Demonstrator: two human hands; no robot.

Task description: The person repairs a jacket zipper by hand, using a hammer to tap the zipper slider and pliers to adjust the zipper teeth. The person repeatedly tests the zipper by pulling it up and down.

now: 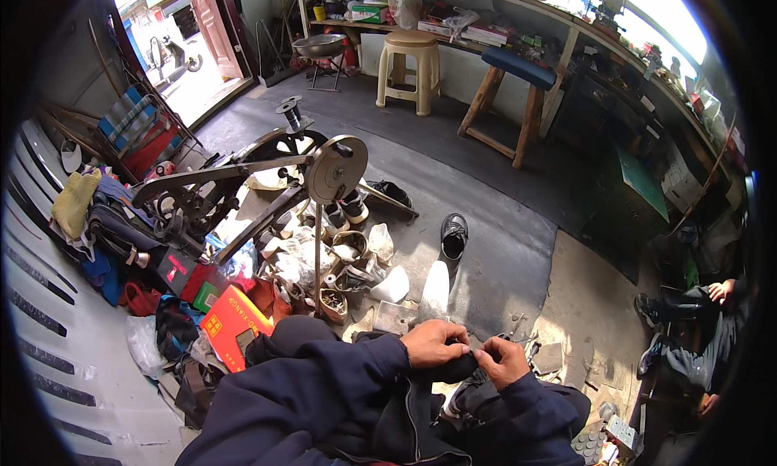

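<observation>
My left hand (433,343) and my right hand (503,362) meet above my lap, thumbs and fingers pinched close together. Whatever they pinch is too small to make out. Just under them is a dark, rounded thing (455,370), perhaps a black shoe; my hands and sleeves cover part of it. Beyond my hands a pale, pointed thing (435,286) catches bright sunlight. A single black shoe (454,233) stands past it on the dark floor mat, its opening facing me.
A hand-cranked sewing machine (336,171) stands front left, with shoes, bags and scraps (324,264) heaped around it. An orange-red box (235,324) lies at my left. Farther off are a beige stool (409,69) and a blue-topped wooden stool (518,65). Another person (712,328) sits at right.
</observation>
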